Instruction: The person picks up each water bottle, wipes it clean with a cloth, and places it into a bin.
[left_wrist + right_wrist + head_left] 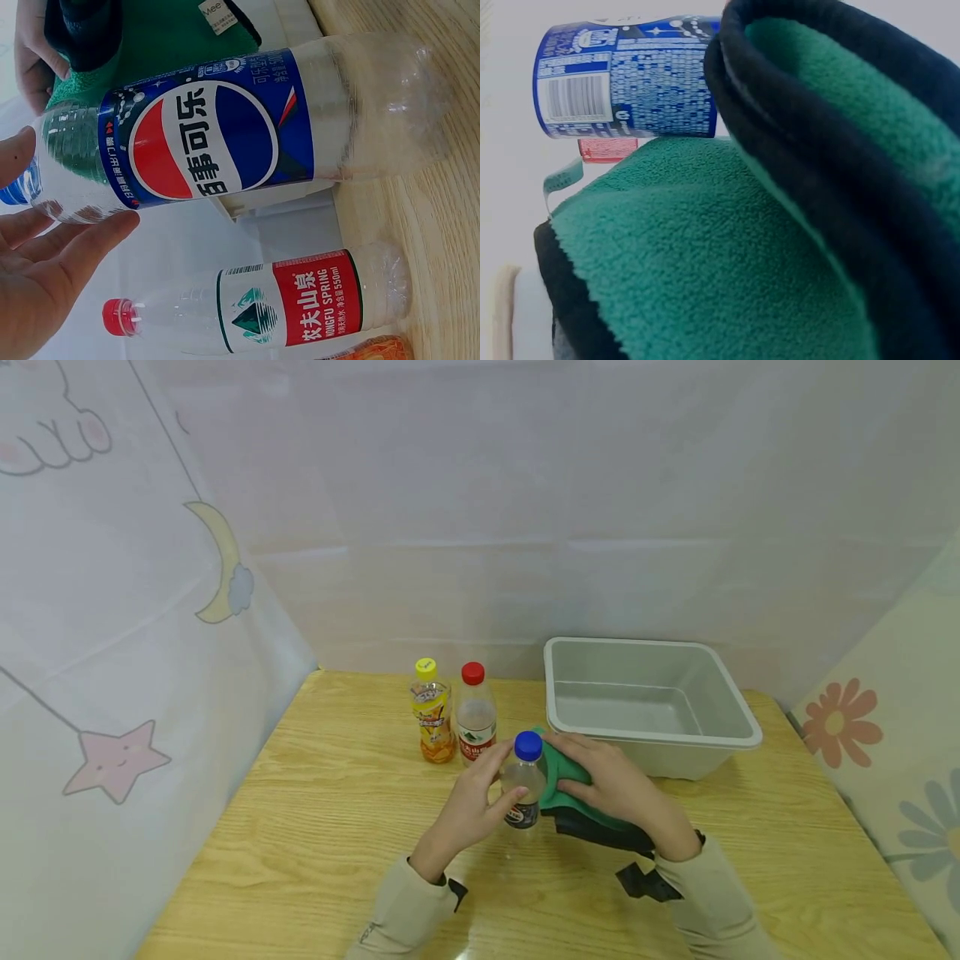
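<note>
A clear, empty plastic bottle with a blue cap and a blue Pepsi label (523, 785) stands upright on the light wooden table (315, 827), just in front of the near left corner of the grey rectangular plastic tub (651, 706). The left hand (474, 806) holds the bottle from the side away from the tub, its fingers loosely curved round the upper body and neck. The right hand (611, 785) grips a green fleece cloth with a dark edge (561, 777) and presses it against the bottle's tub-facing side; the cloth's dark part trails down onto the table in front of the tub. The label shows the red, white and blue globe with white Chinese characters, and a barcode on its back in the right wrist view. To the left of the tub stand a clear bottle with a red cap (475, 710), its red-and-white label reading "NONGFU SPRING 550ml", and beside that an orange drink bottle with a yellow cap (431, 714). Pale sheets printed with a moon, a star and flowers (150, 610) hang round the table.
</note>
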`<state>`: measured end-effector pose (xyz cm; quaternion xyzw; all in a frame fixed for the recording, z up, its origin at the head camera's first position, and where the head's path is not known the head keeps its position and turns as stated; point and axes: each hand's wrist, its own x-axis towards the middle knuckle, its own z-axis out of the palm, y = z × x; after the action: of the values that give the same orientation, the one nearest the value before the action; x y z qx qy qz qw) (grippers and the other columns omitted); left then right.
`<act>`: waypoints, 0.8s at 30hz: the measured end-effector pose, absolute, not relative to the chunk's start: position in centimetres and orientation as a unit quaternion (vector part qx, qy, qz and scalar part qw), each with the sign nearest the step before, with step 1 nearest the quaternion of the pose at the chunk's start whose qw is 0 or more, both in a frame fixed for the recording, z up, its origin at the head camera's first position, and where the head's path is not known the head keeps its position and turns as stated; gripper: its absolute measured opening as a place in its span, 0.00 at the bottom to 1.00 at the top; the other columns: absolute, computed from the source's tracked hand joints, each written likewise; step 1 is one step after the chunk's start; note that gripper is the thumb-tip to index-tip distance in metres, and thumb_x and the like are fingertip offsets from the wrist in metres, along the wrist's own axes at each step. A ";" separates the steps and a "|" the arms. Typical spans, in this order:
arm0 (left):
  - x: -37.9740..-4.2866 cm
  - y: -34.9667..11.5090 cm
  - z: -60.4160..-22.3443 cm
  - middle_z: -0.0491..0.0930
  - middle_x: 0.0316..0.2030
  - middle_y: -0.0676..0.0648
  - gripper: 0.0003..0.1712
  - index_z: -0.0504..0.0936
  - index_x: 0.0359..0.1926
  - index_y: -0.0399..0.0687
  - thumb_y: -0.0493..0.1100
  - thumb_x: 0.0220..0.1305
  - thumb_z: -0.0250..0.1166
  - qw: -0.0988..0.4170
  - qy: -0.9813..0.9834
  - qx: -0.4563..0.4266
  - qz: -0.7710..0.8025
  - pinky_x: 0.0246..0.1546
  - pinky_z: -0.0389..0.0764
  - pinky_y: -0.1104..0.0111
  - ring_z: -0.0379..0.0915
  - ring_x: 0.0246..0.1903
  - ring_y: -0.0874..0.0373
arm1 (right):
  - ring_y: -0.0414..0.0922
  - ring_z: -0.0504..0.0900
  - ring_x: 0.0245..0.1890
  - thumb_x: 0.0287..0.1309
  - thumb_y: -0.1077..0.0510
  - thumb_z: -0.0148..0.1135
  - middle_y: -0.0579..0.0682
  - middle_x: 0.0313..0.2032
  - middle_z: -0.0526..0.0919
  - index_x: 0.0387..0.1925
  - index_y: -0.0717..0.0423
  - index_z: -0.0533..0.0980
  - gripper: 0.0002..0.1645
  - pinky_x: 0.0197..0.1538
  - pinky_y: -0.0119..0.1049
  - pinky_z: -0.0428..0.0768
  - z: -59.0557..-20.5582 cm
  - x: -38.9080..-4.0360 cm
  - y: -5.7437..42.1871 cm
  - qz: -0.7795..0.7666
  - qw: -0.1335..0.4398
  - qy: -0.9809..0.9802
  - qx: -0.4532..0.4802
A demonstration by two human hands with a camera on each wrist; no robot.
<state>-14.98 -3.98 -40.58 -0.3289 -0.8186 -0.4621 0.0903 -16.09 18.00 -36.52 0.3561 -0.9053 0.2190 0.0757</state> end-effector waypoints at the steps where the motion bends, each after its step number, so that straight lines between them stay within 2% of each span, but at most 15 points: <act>1: -15.0 -4.0 -40.6 0.65 0.59 0.39 0.31 0.60 0.64 0.37 0.41 0.62 0.60 0.091 -0.818 -0.329 -0.463 0.45 0.77 0.59 0.65 0.56 0.47 | 0.60 0.73 0.50 0.48 0.61 0.68 0.64 0.54 0.72 0.60 0.64 0.65 0.37 0.48 0.53 0.74 -36.6 -16.1 18.0 0.220 0.077 -0.905 0.356; 8: -15.1 -4.0 -40.7 0.65 0.58 0.38 0.31 0.60 0.63 0.37 0.40 0.62 0.60 0.093 -0.814 -0.333 -0.467 0.45 0.77 0.59 0.66 0.54 0.42 | 0.60 0.73 0.51 0.46 0.62 0.68 0.65 0.54 0.72 0.59 0.65 0.66 0.37 0.49 0.54 0.74 -37.6 -16.3 18.2 0.226 0.084 -0.904 0.354; 13: -15.0 -4.1 -40.8 0.65 0.58 0.37 0.31 0.60 0.63 0.36 0.40 0.62 0.59 0.093 -0.813 -0.335 -0.467 0.44 0.77 0.57 0.66 0.54 0.42 | 0.60 0.73 0.50 0.45 0.62 0.69 0.64 0.53 0.73 0.59 0.65 0.66 0.37 0.49 0.53 0.74 -38.6 -16.3 18.2 0.235 0.089 -0.904 0.347; 20: -15.0 -4.1 -40.9 0.64 0.59 0.37 0.31 0.60 0.64 0.36 0.40 0.62 0.59 0.092 -0.812 -0.333 -0.470 0.44 0.77 0.57 0.65 0.55 0.42 | 0.59 0.77 0.46 0.44 0.62 0.69 0.63 0.50 0.75 0.57 0.66 0.68 0.36 0.43 0.52 0.77 -39.5 -16.1 18.1 0.246 0.117 -0.897 0.348; 24: -15.0 -4.0 -40.9 0.64 0.59 0.37 0.32 0.59 0.64 0.36 0.39 0.62 0.60 0.092 -0.814 -0.330 -0.469 0.44 0.77 0.58 0.65 0.56 0.42 | 0.58 0.77 0.45 0.44 0.62 0.69 0.63 0.49 0.75 0.56 0.67 0.68 0.36 0.43 0.52 0.77 -40.1 -16.3 18.1 0.249 0.111 -0.897 0.348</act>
<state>-15.00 -4.02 -40.88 -0.3303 -0.8138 -0.4691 0.0924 -16.32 18.09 -40.11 0.3475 -0.8972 0.2490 0.1110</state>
